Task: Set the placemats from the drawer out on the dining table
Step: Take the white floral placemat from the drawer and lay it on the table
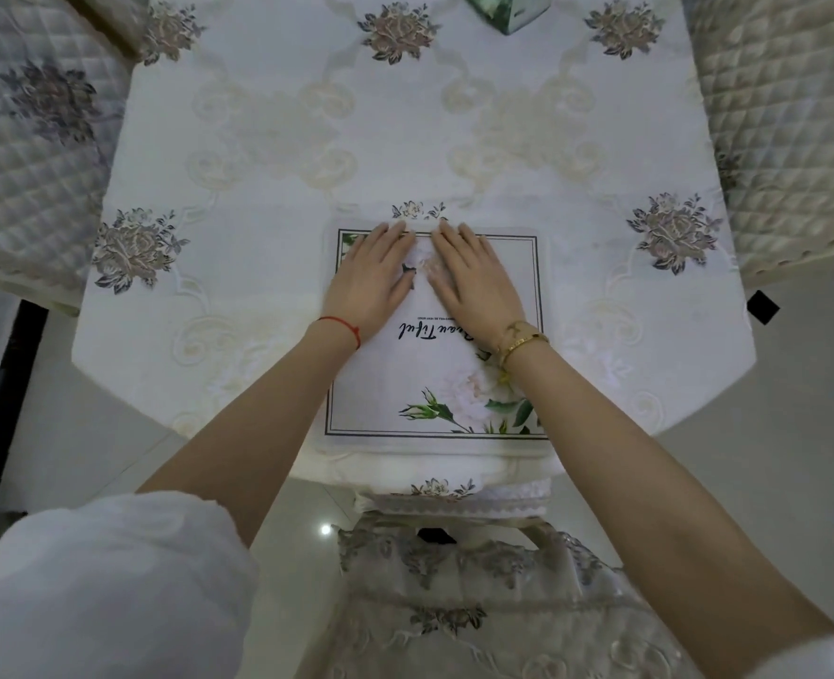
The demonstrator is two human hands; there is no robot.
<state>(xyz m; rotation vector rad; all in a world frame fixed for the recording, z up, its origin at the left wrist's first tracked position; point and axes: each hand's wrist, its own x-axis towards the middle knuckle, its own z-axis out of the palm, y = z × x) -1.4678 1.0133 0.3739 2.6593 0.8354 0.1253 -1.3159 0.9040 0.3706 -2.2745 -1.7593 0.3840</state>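
On the near edge of the worktop [258,115], straight ahead of me, the placemat [385,384] is lying flat, its dark border line running square with the edge and its printed script and flowers facing away from me. I am pressing both palms down on its far half. My left hand [373,276] is resting with fingers [389,237] stretched out flat and close together, gripping nothing, their tips reaching the mat's far border. My right hand [471,279] is lying just beside it in the same way, fingers flat and extended, holding nothing; the two hands are angling toward each other so the fingertips are nearly meeting. I am wearing a red string [344,325] on my left wrist and a gold bracelet [520,343] on my right. An embroidered tablecloth [577,286] is covering the worktop beneath the mat. Quilted chair covers [28,188] are flanking both sides, and a green-patterned box [505,9] is sitting at the far edge.
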